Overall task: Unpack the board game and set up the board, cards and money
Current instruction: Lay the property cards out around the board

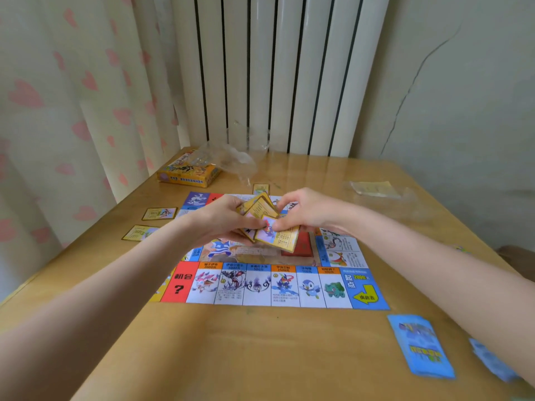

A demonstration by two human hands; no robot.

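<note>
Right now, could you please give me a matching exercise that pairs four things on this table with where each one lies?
Things:
1. game box
2. blue card stack
3. yellow-bordered cards
4. game board

Places:
A. near right corner of the table
B. held between left hand and right hand
C. far left corner, under clear plastic wrap
D. spread flat in the middle

Pairs: 1-C, 2-A, 3-B, 4-D

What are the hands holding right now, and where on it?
Both hold a loose stack of yellow-bordered cards above the board: left hand grips its left side, right hand pinches the front card's upper edge.
</note>
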